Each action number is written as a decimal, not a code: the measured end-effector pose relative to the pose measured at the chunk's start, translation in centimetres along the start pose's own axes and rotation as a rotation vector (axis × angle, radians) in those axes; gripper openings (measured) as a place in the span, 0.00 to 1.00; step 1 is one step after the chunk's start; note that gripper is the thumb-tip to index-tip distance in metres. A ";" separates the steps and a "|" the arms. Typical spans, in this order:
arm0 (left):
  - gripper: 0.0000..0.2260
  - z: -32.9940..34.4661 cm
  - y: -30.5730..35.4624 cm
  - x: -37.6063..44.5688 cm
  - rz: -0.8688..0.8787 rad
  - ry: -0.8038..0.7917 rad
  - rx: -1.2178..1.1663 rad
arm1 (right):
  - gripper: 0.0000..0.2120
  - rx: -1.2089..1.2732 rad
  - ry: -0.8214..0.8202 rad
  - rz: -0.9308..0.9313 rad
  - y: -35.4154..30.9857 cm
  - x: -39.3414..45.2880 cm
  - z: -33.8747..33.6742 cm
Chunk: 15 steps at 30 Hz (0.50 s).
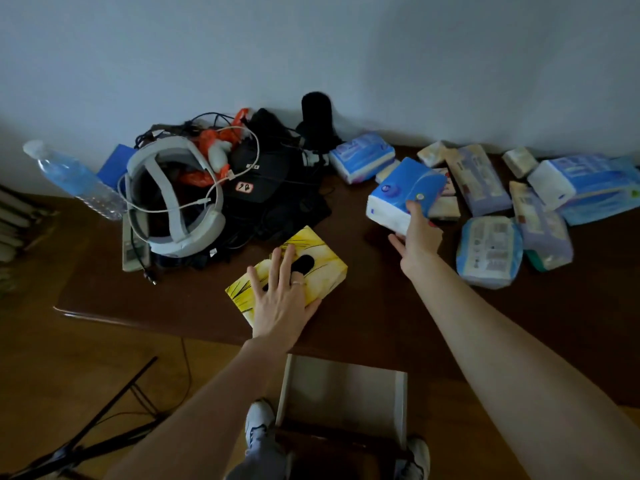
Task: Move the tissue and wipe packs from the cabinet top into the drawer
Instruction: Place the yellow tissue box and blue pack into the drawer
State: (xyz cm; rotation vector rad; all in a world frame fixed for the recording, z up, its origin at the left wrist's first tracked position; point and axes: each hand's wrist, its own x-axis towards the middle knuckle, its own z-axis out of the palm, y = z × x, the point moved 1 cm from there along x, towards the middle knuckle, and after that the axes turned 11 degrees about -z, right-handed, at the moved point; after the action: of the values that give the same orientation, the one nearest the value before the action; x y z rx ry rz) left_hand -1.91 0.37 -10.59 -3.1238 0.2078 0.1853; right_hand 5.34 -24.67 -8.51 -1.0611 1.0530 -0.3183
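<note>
The cabinet top [363,317] is spanning the middle of the frame, with the open drawer [341,396] lying below it at lower centre. A tissue box [311,251] is sitting at centre, under the left hand [280,299]. To its upper left, a headset [173,199] is resting among cables, and a water bottle [74,178] is lying at far left. At right, the right hand [417,233] is holding a tissue pack [403,192] above the surface. Further packs [488,254] are lying clustered at right, behind and beside it.
</note>
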 end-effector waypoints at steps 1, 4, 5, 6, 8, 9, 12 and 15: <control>0.24 -0.2 0.2 -1.0 0.061 0.024 0.003 | 0.22 0.053 -0.052 0.000 0.4 -1.3 -1.5; 0.23 -1.0 1.3 -5.6 0.260 0.103 -0.006 | 0.17 0.120 -0.186 -0.005 1.7 -6.3 -7.5; 0.22 -1.4 1.7 -7.3 0.333 0.116 -0.022 | 0.16 0.124 -0.205 -0.005 2.2 -8.1 -9.9; 0.23 -1.7 2.1 -8.9 0.403 0.112 -0.046 | 0.16 0.130 -0.214 -0.006 2.7 -9.8 -12.3; 0.25 -2.0 2.9 -12.1 0.518 0.042 -0.079 | 0.17 0.137 -0.198 0.001 3.8 -13.1 -17.4; 0.27 -1.9 3.2 -13.7 0.570 0.006 -0.077 | 0.16 0.140 -0.182 0.005 4.5 -14.4 -20.0; 0.28 -0.2 3.9 -17.3 0.731 -0.100 -0.042 | 0.13 0.054 -0.084 0.025 7.3 -17.0 -27.9; 0.30 2.4 4.8 -19.8 0.800 -0.218 0.016 | 0.12 -0.152 0.013 0.108 12.0 -18.7 -34.1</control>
State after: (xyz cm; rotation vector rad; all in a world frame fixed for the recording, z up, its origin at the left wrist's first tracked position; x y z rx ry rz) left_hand -22.32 -1.74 -10.66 -2.7731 1.4124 0.5041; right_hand -35.26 -25.28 -11.07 -1.1337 1.1555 -0.1603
